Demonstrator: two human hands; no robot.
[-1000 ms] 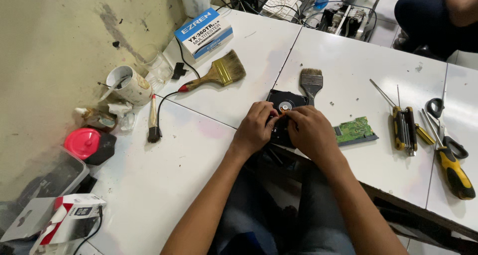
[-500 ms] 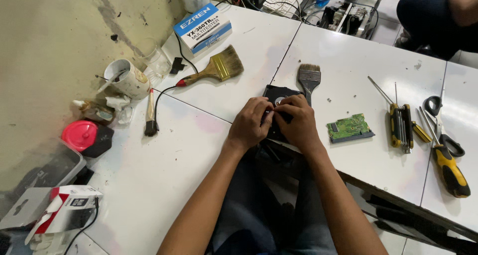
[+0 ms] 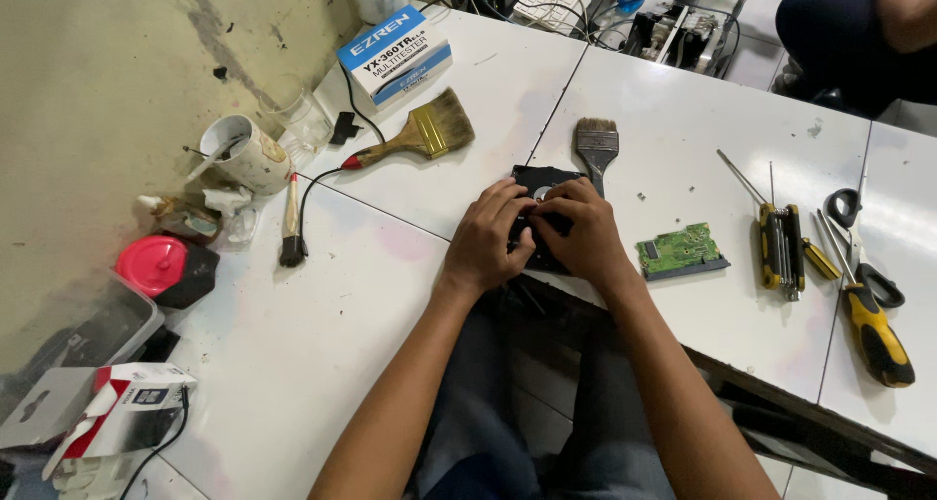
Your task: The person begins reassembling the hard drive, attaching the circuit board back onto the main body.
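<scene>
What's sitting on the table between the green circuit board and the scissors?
In the head view, a folding screwdriver set lies between the green circuit board and the scissors.

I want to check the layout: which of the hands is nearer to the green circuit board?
Right. The right hand rests on the black device just left of the green circuit board; the left hand lies farther away, beyond the right one.

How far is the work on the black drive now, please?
Done: a green circuit board lies apart on the table, right of the drive. In hand: left hand and right hand both grip the black drive; its state is hidden. Left: cannot tell; screwdrivers lie unused.
</scene>
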